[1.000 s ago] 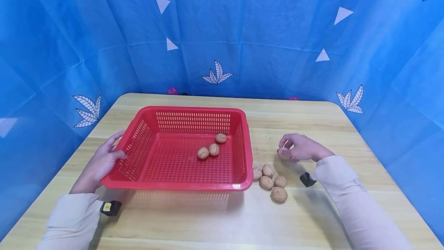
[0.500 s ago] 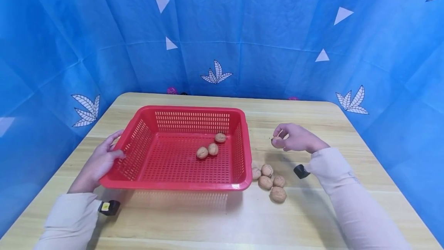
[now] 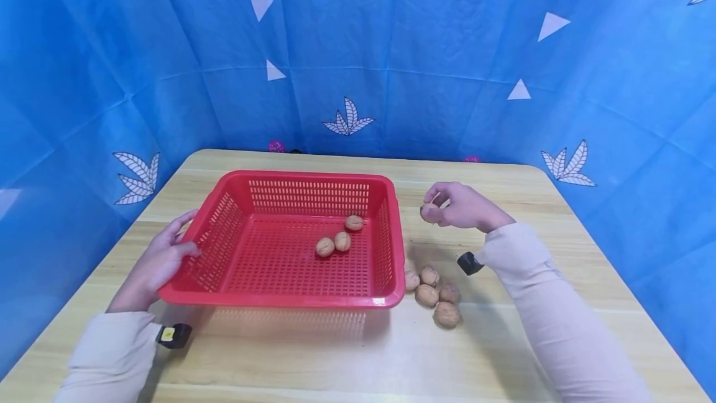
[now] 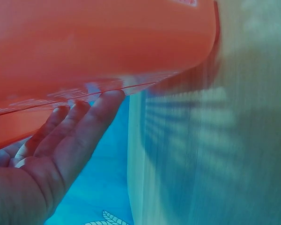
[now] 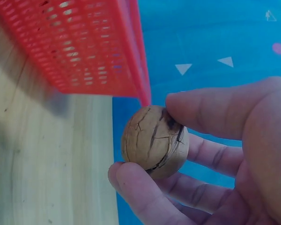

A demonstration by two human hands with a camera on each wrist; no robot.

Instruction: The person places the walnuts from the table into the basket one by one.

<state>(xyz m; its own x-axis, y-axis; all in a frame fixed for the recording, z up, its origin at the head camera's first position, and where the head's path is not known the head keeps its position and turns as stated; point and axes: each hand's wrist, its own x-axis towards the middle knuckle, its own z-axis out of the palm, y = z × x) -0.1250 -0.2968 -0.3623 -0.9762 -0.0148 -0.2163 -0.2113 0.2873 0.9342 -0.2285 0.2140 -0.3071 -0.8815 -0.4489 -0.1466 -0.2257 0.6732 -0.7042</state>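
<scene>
My left hand (image 3: 158,264) grips the left side of a red plastic basket (image 3: 279,299), its thumb over the rim. In the left wrist view its fingers (image 4: 100,115) lie against the outside of the basket. Three walnuts (image 3: 342,241) rest inside on the slotted floor, right of the middle. My right hand (image 3: 464,206) pinches a walnut (image 5: 152,140) between thumb and fingers, above the table and just right of the basket's right wall. The right wrist view shows this walnut's cracked, dark-marked shell close to the rim.
Several walnuts (image 3: 427,295) lie in a cluster on the wooden table (image 3: 291,359), beside the basket's near right corner. A blue patterned curtain (image 3: 436,48) hangs behind the table and along both sides.
My right hand has moved left and away from me, carrying the pinched walnut closer to the basket. The left hand and the basket have stayed almost still.
</scene>
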